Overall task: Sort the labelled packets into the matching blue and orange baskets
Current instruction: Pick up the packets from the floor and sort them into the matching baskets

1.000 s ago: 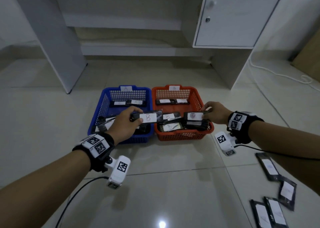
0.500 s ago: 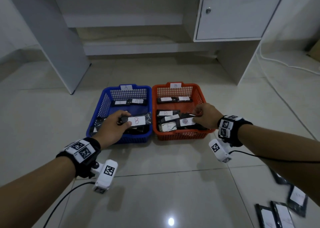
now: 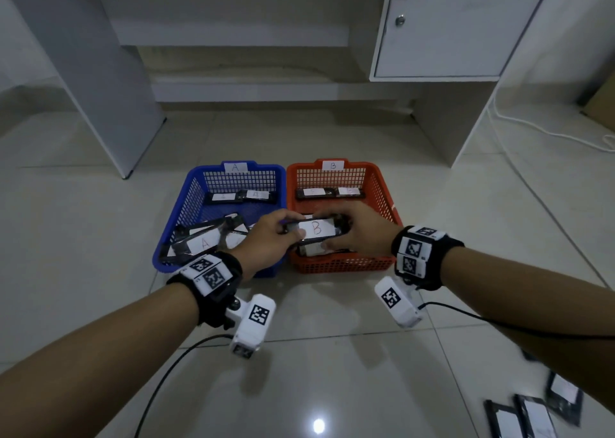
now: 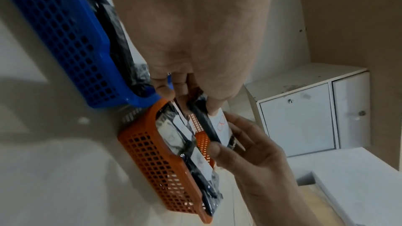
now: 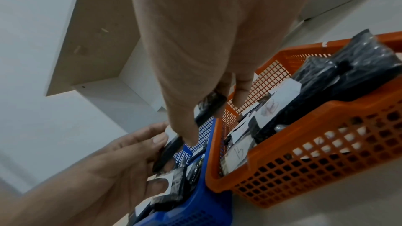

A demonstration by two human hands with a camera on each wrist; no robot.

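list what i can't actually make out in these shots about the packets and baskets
- Loose packets on the floor, head view: cut off by the bottom right edge, labels blurred, letters unreadable.
- Packets at the back of the orange basket: label letters too small and faint.
- Packets under the held B packet: covered by it and by the left hand and right hand.
- Blue basket, right wrist view: contents dark, blurred.

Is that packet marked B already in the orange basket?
Not yet. The B packet is held above the orange basket by the left hand and right hand.
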